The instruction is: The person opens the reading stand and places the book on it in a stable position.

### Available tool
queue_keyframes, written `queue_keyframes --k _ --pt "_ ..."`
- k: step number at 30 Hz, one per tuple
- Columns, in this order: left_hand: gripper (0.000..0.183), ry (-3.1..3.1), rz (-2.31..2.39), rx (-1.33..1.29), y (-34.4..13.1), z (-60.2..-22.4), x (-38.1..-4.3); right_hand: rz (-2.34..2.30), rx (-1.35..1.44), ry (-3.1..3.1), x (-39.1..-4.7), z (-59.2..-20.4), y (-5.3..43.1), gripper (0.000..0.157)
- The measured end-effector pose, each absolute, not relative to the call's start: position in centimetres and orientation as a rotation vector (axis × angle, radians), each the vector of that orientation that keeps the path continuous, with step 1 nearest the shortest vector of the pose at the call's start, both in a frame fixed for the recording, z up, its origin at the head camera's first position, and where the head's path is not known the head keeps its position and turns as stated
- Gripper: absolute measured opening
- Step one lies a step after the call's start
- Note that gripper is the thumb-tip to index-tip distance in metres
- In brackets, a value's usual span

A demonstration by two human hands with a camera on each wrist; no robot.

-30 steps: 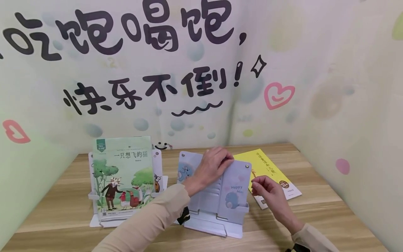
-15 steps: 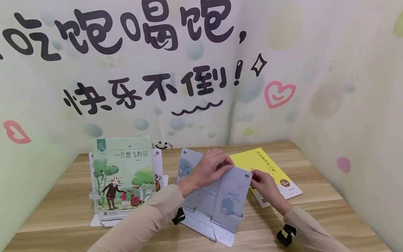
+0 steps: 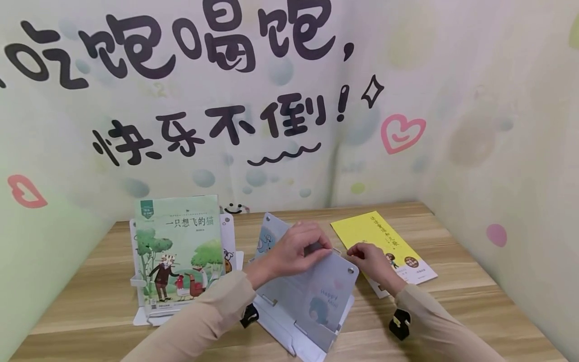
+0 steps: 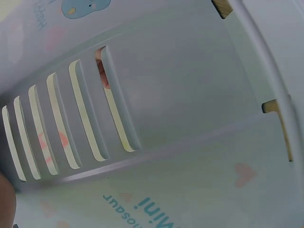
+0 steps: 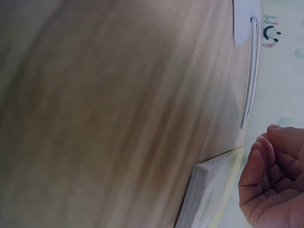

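Note:
My left hand point(image 3: 294, 251) grips the top edge of a pale blue book stand point(image 3: 332, 296), its panel printed with blue dinosaurs. The stand is turned at an angle on the table. Slots in its panel point(image 4: 190, 80) fill the left wrist view, with a bit of skin showing through one slot. Close to the stand's upper right corner is my right hand point(image 3: 375, 264), in front of a yellow book point(image 3: 357, 229) lying flat. In the right wrist view, its fingers point(image 5: 256, 171) are loosely curled, with nothing visible between them.
On the left, a green picture book point(image 3: 181, 251) leans upright on a white book stand point(image 3: 228, 231). Both stands and the yellow book share the wooden table point(image 3: 475, 317). A printed cloth wall point(image 3: 289, 191) rises behind the table's far edge.
The pale blue stand has turned, its right side swinging toward me. My left hand stays at its top edge. My right hand has moved slightly left, near the stand's upper corner.

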State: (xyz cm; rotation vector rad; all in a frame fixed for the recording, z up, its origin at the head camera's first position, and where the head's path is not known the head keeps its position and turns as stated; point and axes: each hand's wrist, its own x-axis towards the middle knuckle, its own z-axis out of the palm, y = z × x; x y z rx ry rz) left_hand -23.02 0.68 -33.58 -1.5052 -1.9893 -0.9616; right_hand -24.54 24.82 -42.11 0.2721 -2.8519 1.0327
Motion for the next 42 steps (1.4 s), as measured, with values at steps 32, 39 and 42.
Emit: queue_keyframes --k 32,39,42 --pt "0.009 -1.927 -0.985 -1.631 -0.4 -33.7 -21.3 0.489 0.219 -3.101 -25.6 -41.9 22.9 0.008" --pt "0.008 -1.91 -0.954 -1.657 -0.3 -33.6 -21.1 0.622 0.27 -3.045 -24.5 -41.8 23.6 0.006" --pt "0.007 -1.899 -0.929 -1.668 -0.4 -33.5 -21.1 0.778 0.278 -2.999 -24.0 -41.8 24.3 0.003"
